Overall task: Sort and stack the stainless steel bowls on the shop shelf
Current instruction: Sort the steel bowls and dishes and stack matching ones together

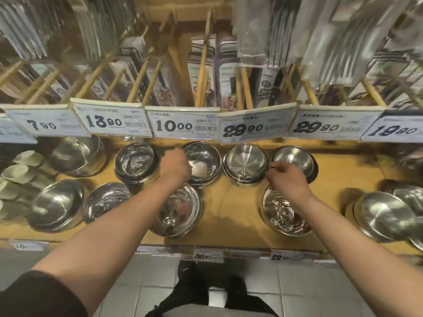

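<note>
Two back-row bowl stacks are in hand, and we place everything from the brushed-steel bowl stack (246, 162), which sits under the 29.90 price tag (243, 130). Our right hand (286, 177) lies just right of and toward us from that stack, fingertips curled and pinching at its near right rim, where it meets the single bowl (295, 160) on its right. Whether the pinch takes one rim or several, we cannot tell. Left of the landmark stands the polished bowl stack (202, 164); our left hand (175, 167) curls over its left rim, fingers mostly hidden. Judgement: the right hand is nearer, so a lift goes up and toward us. Nearer us, two more bowls (285, 212) (177, 210) sit on the wooden shelf (231, 211).
</note>
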Demonstrator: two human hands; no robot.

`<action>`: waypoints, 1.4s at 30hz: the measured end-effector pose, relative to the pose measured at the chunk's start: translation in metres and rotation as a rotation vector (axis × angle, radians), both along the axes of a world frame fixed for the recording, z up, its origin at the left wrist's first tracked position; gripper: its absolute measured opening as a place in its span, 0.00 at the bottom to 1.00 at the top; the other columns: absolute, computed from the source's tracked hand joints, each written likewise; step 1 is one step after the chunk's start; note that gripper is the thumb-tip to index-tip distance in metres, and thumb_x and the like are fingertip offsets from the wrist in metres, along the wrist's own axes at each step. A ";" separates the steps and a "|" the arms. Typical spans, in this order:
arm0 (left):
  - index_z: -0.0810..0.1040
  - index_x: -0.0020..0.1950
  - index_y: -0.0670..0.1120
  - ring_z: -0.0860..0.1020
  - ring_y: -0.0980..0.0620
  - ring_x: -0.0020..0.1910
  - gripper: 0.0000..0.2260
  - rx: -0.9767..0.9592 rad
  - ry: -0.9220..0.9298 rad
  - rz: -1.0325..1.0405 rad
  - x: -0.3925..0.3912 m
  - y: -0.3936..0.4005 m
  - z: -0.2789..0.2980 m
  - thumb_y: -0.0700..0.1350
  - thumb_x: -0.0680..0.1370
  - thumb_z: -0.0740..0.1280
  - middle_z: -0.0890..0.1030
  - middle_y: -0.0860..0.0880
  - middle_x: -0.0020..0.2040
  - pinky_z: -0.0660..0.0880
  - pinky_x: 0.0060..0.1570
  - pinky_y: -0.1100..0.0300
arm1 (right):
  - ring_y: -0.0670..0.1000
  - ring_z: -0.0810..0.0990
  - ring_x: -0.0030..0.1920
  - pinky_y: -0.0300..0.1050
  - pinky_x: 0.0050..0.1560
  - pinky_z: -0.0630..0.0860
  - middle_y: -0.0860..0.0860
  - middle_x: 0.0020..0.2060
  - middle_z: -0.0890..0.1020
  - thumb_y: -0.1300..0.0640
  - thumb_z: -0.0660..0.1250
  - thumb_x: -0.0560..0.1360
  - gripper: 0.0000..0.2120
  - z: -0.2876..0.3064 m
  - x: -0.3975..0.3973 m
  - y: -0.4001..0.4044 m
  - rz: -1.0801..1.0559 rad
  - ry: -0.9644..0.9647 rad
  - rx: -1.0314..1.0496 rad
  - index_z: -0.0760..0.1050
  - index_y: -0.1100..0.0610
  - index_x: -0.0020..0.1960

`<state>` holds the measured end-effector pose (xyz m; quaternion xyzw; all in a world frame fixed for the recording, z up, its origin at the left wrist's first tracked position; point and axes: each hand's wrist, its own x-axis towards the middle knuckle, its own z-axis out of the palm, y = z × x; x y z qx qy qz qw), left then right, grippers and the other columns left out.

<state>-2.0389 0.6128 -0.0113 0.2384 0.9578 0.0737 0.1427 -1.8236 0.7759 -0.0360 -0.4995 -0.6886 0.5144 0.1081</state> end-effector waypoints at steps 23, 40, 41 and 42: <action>0.80 0.57 0.42 0.81 0.50 0.36 0.08 0.353 -0.304 0.265 -0.008 -0.067 0.037 0.40 0.78 0.68 0.85 0.44 0.52 0.78 0.36 0.58 | 0.56 0.77 0.40 0.46 0.40 0.70 0.55 0.37 0.80 0.49 0.72 0.76 0.16 -0.011 -0.047 0.029 0.267 -0.401 0.371 0.78 0.63 0.50; 0.80 0.56 0.42 0.83 0.49 0.30 0.07 0.561 -0.511 0.520 0.013 -0.140 0.060 0.35 0.79 0.67 0.85 0.40 0.42 0.77 0.22 0.64 | 0.54 0.86 0.34 0.46 0.39 0.85 0.59 0.41 0.83 0.62 0.70 0.78 0.06 0.030 -0.047 0.017 0.109 0.077 -0.149 0.76 0.61 0.53; 0.80 0.58 0.41 0.83 0.47 0.34 0.09 0.581 -0.521 0.529 0.016 -0.142 0.061 0.35 0.79 0.67 0.85 0.40 0.44 0.77 0.23 0.64 | 0.52 0.85 0.30 0.41 0.31 0.83 0.60 0.41 0.82 0.64 0.70 0.78 0.08 0.033 -0.044 0.013 0.110 0.103 -0.225 0.74 0.62 0.56; 0.79 0.61 0.41 0.82 0.45 0.38 0.11 0.598 -0.534 0.537 0.019 -0.145 0.061 0.34 0.80 0.66 0.84 0.38 0.47 0.78 0.23 0.64 | 0.51 0.84 0.28 0.39 0.28 0.81 0.62 0.40 0.82 0.65 0.69 0.78 0.10 0.037 -0.040 0.008 0.124 0.113 -0.271 0.74 0.63 0.58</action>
